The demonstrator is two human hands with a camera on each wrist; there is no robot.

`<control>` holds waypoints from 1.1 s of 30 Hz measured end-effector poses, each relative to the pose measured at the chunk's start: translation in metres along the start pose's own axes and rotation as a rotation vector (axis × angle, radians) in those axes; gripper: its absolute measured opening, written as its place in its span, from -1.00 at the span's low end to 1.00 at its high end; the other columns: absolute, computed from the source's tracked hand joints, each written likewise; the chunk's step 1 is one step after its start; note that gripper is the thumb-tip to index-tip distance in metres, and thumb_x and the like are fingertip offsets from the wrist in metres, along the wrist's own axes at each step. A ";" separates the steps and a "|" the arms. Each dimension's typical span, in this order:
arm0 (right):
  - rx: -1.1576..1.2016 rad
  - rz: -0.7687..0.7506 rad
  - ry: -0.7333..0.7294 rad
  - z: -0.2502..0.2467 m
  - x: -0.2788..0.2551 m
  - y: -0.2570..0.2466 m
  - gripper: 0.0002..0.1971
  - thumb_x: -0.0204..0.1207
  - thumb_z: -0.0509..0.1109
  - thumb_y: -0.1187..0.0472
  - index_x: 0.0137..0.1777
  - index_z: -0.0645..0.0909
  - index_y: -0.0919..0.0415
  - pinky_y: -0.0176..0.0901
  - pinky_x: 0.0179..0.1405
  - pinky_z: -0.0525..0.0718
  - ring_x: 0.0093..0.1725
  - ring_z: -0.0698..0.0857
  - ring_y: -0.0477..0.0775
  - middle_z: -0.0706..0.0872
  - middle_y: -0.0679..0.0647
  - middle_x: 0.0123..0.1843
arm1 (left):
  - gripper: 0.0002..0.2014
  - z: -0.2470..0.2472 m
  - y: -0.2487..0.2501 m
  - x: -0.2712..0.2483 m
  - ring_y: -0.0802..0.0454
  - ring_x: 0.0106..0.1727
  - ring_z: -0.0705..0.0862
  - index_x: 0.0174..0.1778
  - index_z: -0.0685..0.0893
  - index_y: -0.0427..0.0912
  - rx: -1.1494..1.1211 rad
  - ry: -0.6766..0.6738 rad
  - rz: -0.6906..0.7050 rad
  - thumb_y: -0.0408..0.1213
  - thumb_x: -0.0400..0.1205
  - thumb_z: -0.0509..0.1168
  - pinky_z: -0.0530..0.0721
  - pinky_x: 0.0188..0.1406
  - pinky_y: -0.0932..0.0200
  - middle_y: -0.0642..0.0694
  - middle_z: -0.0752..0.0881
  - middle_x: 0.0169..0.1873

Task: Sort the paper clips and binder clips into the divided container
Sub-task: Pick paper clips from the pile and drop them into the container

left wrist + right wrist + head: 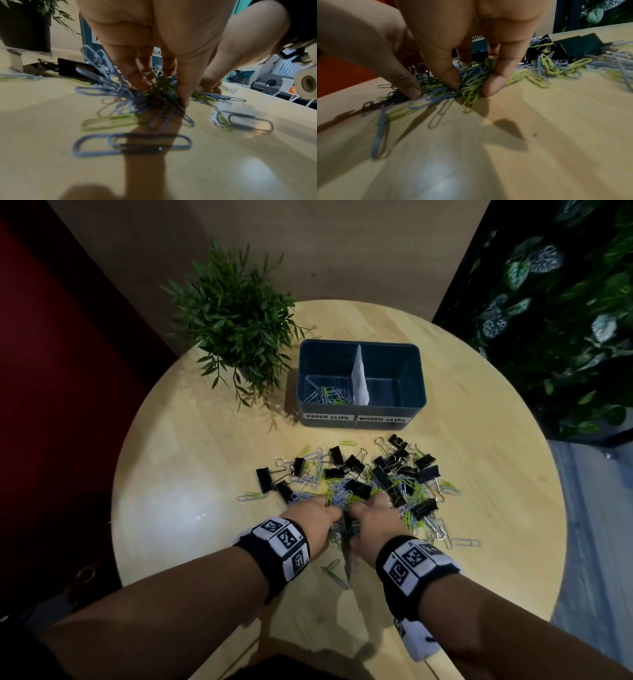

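Observation:
A dark blue divided container (416,371) stands at the back of the table, labelled for paper clips on the left and binder clips on the right. Several paper clips (329,395) lie in its left compartment; the right one looks bare. In front of it is a mixed pile of black binder clips (383,474) and green and blue paper clips (342,496). My left hand (322,515) (163,92) and right hand (373,515) (469,86) sit side by side at the pile's near edge. Each pinches a tangled bunch of paper clips against the tabletop.
A potted green plant (236,316) stands at the back left of the round wooden table (191,460), beside the container. Loose paper clips lie apart from the pile at the right (464,542), the left (251,496) and between my wrists (332,568). A dark leafy wall stands to the right.

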State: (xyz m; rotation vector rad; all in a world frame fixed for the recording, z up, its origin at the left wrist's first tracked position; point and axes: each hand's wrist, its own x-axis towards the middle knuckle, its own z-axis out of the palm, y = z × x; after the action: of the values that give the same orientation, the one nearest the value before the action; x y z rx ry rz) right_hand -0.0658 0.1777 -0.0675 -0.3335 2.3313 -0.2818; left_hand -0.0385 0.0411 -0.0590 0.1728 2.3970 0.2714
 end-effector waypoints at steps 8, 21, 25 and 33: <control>-0.022 -0.128 -0.010 -0.027 0.001 0.011 -0.82 0.44 0.41 0.28 0.03 0.61 0.09 -0.16 0.15 0.65 0.10 0.61 0.04 0.59 0.06 0.15 | -0.71 -0.008 -0.007 0.004 -0.21 0.23 0.59 0.20 0.59 -0.17 0.001 0.034 0.033 -0.39 0.57 0.19 0.57 0.12 0.01 -0.20 0.62 0.17; 0.563 -0.183 0.221 -0.115 -0.017 -0.002 -0.78 0.36 0.50 0.45 -0.32 0.69 0.09 -0.15 -0.33 0.73 -0.45 0.64 -0.02 0.73 0.05 -0.36 | -0.83 -0.092 -0.031 -0.035 0.18 -0.25 0.66 -0.29 0.74 0.04 -0.898 0.586 -0.056 -0.37 0.48 0.47 0.66 -0.15 0.28 0.11 0.73 -0.25; 0.800 -0.267 0.335 -0.145 -0.010 -0.025 -0.85 0.41 0.45 0.50 -0.23 0.69 0.24 -0.12 -0.22 0.77 -0.33 0.67 0.02 0.72 0.13 -0.27 | -0.85 -0.122 -0.039 -0.024 0.11 -0.20 0.69 -0.25 0.72 0.04 -0.998 0.790 -0.093 -0.34 0.51 0.44 0.72 -0.16 0.25 0.04 0.75 -0.22; 0.867 -0.157 0.532 -0.156 0.053 -0.065 -0.71 0.36 0.48 0.42 -0.43 0.61 0.00 0.13 -0.07 0.79 -0.35 0.69 0.04 0.70 -0.01 -0.39 | -0.89 -0.146 -0.044 0.039 0.02 -0.22 0.59 -0.03 0.73 -0.08 -0.892 0.952 -0.353 -0.25 0.55 0.38 0.59 -0.13 0.20 -0.01 0.67 -0.21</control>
State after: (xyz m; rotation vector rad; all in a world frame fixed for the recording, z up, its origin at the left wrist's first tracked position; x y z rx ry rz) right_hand -0.2038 0.1158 0.0254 0.0050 2.4055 -1.5447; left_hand -0.1674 -0.0154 0.0117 -0.9708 2.8197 1.4533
